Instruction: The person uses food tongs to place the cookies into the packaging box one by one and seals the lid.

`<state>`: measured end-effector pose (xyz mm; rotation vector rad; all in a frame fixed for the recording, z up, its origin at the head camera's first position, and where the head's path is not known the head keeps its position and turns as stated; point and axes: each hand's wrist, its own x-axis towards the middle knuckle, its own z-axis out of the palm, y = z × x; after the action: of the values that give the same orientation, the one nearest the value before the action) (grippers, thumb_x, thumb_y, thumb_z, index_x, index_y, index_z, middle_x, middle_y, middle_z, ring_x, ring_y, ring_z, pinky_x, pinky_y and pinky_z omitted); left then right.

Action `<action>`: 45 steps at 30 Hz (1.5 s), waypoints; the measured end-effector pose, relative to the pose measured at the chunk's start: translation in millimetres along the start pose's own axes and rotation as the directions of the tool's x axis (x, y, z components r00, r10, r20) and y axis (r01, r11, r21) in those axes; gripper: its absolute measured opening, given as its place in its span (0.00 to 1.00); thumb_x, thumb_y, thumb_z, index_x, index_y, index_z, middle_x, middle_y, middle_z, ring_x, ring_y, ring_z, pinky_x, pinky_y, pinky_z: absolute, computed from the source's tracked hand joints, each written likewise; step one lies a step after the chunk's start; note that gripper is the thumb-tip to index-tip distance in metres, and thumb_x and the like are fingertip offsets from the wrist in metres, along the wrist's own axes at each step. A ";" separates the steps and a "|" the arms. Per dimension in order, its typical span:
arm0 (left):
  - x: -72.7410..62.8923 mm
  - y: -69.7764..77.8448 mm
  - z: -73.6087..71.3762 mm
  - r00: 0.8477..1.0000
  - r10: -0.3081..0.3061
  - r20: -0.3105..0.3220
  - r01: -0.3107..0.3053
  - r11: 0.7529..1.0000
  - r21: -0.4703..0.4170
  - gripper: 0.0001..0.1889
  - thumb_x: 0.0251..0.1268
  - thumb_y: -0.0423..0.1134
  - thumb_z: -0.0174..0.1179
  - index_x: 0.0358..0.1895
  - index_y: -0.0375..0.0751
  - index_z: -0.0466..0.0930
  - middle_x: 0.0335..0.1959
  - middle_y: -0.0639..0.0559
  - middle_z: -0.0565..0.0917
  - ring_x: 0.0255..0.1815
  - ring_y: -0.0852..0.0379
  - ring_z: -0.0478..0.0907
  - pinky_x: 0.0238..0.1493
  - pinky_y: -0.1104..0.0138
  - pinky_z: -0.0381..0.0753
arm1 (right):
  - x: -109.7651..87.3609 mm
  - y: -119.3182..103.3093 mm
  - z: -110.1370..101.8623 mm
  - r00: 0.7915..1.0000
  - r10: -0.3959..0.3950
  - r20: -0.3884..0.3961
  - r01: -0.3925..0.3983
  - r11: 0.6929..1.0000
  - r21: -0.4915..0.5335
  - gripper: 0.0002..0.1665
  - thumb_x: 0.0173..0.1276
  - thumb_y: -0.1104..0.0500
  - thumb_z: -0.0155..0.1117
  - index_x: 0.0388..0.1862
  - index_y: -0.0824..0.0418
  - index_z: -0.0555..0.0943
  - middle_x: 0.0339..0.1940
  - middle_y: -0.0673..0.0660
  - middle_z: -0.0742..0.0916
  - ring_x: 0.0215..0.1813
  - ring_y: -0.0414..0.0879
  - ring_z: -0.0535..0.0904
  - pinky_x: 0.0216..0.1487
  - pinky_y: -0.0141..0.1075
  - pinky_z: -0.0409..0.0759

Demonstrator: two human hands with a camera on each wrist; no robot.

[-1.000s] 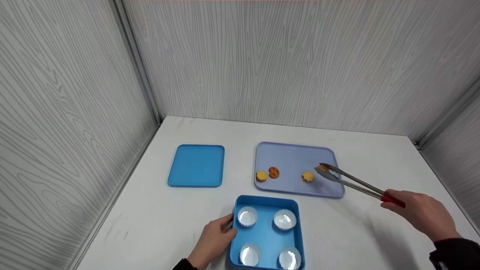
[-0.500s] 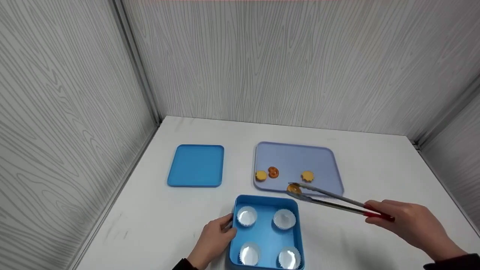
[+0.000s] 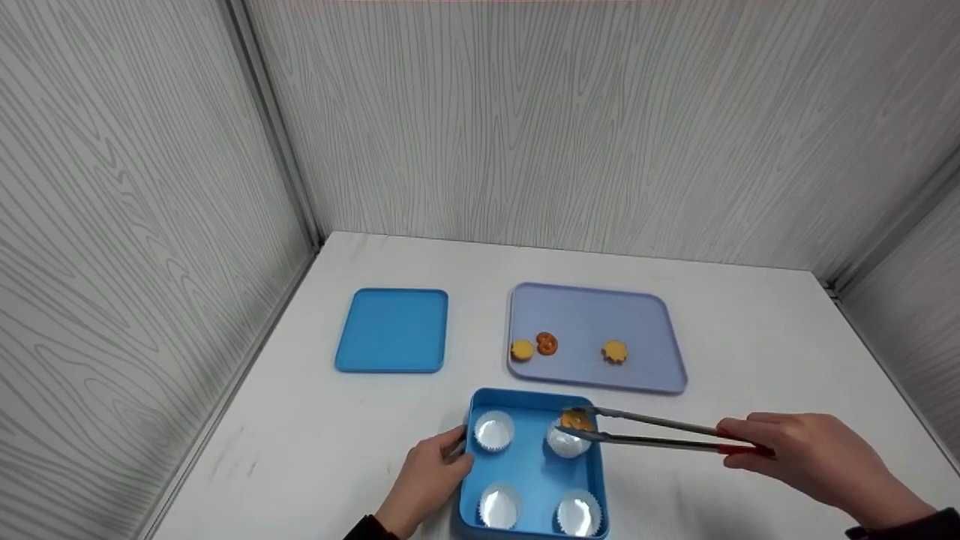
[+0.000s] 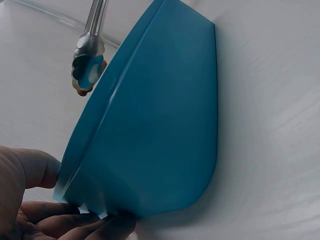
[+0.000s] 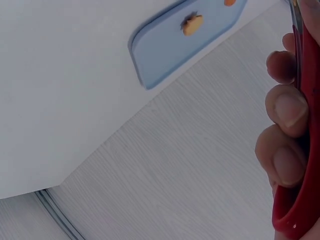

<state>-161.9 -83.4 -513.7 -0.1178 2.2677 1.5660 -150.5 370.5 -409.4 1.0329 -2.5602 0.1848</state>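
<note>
My right hand [image 3: 806, 457] grips the red handles of metal tongs [image 3: 660, 445], also seen close up as the red handle [image 5: 311, 150] in the right wrist view. Between the tong tips is a small golden-brown cookie [image 3: 576, 420], held over the far right white paper cup [image 3: 568, 442] in a blue box [image 3: 529, 480]. Whether the cookie touches the cup I cannot tell. My left hand [image 3: 426, 476] holds the box's left wall, thumb at the rim and fingers against the outside, as the left wrist view shows on the box wall [image 4: 150, 115].
Behind the box lies a lavender tray [image 3: 577, 315] with two yellow cookies, one a flower-shaped cookie [image 3: 615, 352], and a brown pretzel-like piece [image 3: 547, 343]. A flat blue tray [image 3: 392, 330] lies to the left. Pale wood-grain panels [image 3: 562, 127] enclose the table.
My right hand has carried the cookie in the tongs from the lavender tray's right side, leftward and nearer, to above the box's far right cup. My left hand has stayed at the box.
</note>
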 end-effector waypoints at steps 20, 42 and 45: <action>-1.1 -0.3 -0.8 1.000 0.025 0.000 -0.025 1.000 0.007 0.32 0.68 0.38 0.58 0.74 0.28 0.67 0.73 0.34 0.71 0.76 0.35 0.65 0.70 0.43 0.71 | 0.8 -4.6 -2.6 0.993 0.038 0.115 -0.039 0.999 0.005 0.19 0.50 0.53 0.83 0.38 0.39 0.82 0.26 0.28 0.75 0.23 0.21 0.65 0.20 0.22 0.62; -0.5 -0.4 0.2 1.000 0.013 0.001 -0.013 1.000 -0.003 0.32 0.67 0.38 0.59 0.73 0.30 0.68 0.73 0.35 0.72 0.75 0.36 0.66 0.69 0.44 0.72 | 1.6 -4.7 1.4 0.992 0.030 0.125 -0.036 0.998 0.047 0.21 0.50 0.53 0.83 0.42 0.42 0.84 0.27 0.29 0.77 0.24 0.21 0.67 0.21 0.22 0.64; -0.6 -1.0 -0.1 1.000 0.019 -0.004 -0.019 1.000 -0.001 0.32 0.67 0.38 0.59 0.73 0.30 0.68 0.72 0.36 0.73 0.75 0.36 0.67 0.69 0.44 0.72 | 0.6 -4.4 3.5 0.996 0.011 0.083 -0.014 0.999 0.037 0.23 0.48 0.53 0.84 0.43 0.42 0.85 0.28 0.28 0.76 0.24 0.21 0.67 0.21 0.20 0.62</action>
<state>-161.1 -83.9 -514.4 -0.1005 2.2775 1.5773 -148.8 366.1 -412.5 1.0589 -2.6476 0.1981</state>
